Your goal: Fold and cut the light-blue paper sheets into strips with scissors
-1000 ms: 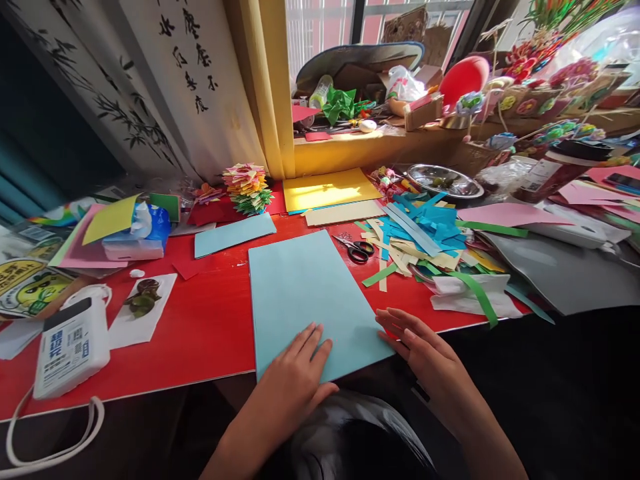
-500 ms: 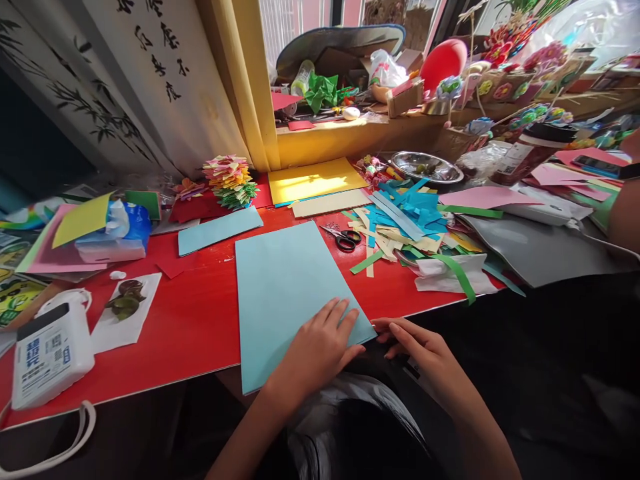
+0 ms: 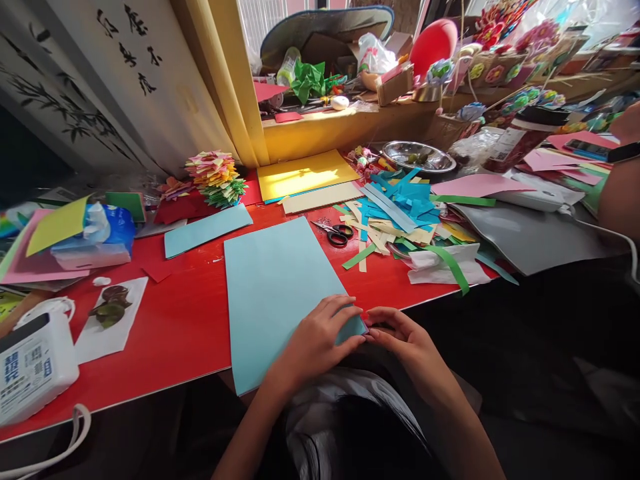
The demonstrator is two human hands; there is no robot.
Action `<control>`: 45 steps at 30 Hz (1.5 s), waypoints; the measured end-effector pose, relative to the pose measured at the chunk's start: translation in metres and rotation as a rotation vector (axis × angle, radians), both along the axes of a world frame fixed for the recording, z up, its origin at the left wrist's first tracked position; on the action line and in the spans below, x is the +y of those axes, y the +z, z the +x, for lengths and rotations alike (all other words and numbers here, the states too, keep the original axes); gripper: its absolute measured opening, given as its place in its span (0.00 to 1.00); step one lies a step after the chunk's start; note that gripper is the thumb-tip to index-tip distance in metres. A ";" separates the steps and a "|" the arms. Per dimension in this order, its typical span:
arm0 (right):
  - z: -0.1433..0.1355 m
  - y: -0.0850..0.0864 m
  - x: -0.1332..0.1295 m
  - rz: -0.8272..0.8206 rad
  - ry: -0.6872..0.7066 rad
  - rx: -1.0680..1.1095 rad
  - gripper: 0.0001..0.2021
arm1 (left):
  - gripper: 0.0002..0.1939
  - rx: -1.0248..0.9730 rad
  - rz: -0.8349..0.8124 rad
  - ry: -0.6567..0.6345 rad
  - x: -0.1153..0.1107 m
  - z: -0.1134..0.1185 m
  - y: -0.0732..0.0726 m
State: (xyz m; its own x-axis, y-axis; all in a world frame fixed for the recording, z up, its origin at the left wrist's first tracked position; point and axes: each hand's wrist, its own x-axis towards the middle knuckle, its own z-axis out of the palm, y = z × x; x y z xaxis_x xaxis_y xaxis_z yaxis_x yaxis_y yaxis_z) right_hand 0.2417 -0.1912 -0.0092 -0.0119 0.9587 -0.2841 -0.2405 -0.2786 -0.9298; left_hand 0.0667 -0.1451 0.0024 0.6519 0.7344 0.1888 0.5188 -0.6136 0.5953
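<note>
A large light blue sheet of paper (image 3: pixel 273 287) lies on the red table, its near edge reaching past the table's front edge. My left hand (image 3: pixel 317 337) rests over its near right corner, fingers bent on top and thumb at the edge, so the corner sits between them. At the tip of that corner, my right hand (image 3: pixel 407 347) pinches with thumb and forefinger; its other fingers are curled. The exact contact at the fingertips is small and partly hidden. Black-handled scissors (image 3: pixel 337 233) lie just beyond the sheet's right edge.
Cut paper strips (image 3: pixel 400 207) are heaped right of the scissors. A folded light blue paper (image 3: pixel 207 230), yellow paper (image 3: pixel 305 175) and a metal dish (image 3: pixel 419 157) lie farther back. At left are a white device (image 3: pixel 35 367) and a tissue pack (image 3: pixel 95 237). Another person's arm (image 3: pixel 620 193) shows at right.
My left fingers have bent from lying flatter and closed in around the corner. My right hand has shifted slightly left, its fingers drawn together at the corner. The whole view has moved a little.
</note>
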 end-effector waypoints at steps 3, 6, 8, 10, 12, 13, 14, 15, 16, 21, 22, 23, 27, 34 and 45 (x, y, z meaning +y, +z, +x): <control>0.000 -0.003 0.000 -0.020 -0.014 0.019 0.13 | 0.16 -0.068 -0.092 0.009 0.001 -0.003 0.001; -0.001 -0.004 0.000 -0.044 -0.007 0.057 0.14 | 0.15 -0.097 -0.110 0.016 0.001 -0.005 0.002; -0.002 -0.004 0.001 -0.064 0.014 0.094 0.15 | 0.16 -0.089 -0.096 0.015 0.000 -0.004 0.002; -0.003 -0.004 0.002 -0.077 0.035 0.135 0.14 | 0.17 -0.069 -0.074 0.009 -0.001 -0.003 0.001; -0.003 -0.005 0.002 -0.082 0.040 0.171 0.14 | 0.18 -0.054 -0.059 0.007 -0.002 -0.002 0.001; -0.003 -0.006 0.002 -0.083 0.037 0.183 0.14 | 0.18 -0.053 -0.056 0.009 -0.002 -0.002 0.001; -0.003 -0.006 0.002 -0.084 0.032 0.191 0.13 | 0.17 -0.056 -0.058 0.013 -0.002 -0.002 0.000; -0.003 -0.007 0.002 -0.086 0.027 0.196 0.13 | 0.17 -0.063 -0.063 0.015 -0.001 -0.002 0.000; -0.003 -0.007 0.002 -0.088 0.025 0.196 0.13 | 0.16 -0.070 -0.071 0.017 -0.001 -0.003 0.000; -0.004 -0.005 0.001 -0.084 0.009 0.164 0.13 | 0.15 -0.099 -0.120 0.016 0.000 -0.004 0.000; -0.004 -0.004 0.001 -0.079 0.007 0.152 0.14 | 0.15 -0.104 -0.131 0.017 0.000 -0.004 0.000; -0.004 -0.003 0.001 -0.073 0.008 0.140 0.14 | 0.15 -0.108 -0.142 0.018 0.000 -0.004 0.000; -0.005 -0.001 0.002 -0.051 0.015 0.093 0.13 | 0.14 -0.127 -0.180 0.021 0.001 -0.005 0.001; -0.009 -0.003 0.001 -0.003 -0.019 0.022 0.10 | 0.12 -0.129 -0.187 0.035 0.000 -0.005 0.001; -0.012 0.001 -0.002 0.017 -0.021 -0.077 0.10 | 0.06 -0.202 -0.248 0.042 0.001 -0.007 0.002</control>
State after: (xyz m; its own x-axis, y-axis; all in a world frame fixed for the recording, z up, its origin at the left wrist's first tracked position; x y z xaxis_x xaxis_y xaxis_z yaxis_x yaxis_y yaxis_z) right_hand 0.2294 -0.1929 -0.0081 0.0299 0.9633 -0.2669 -0.1738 -0.2579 -0.9504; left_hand 0.0601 -0.1438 0.0046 0.5878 0.7996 0.1230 0.3967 -0.4174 0.8176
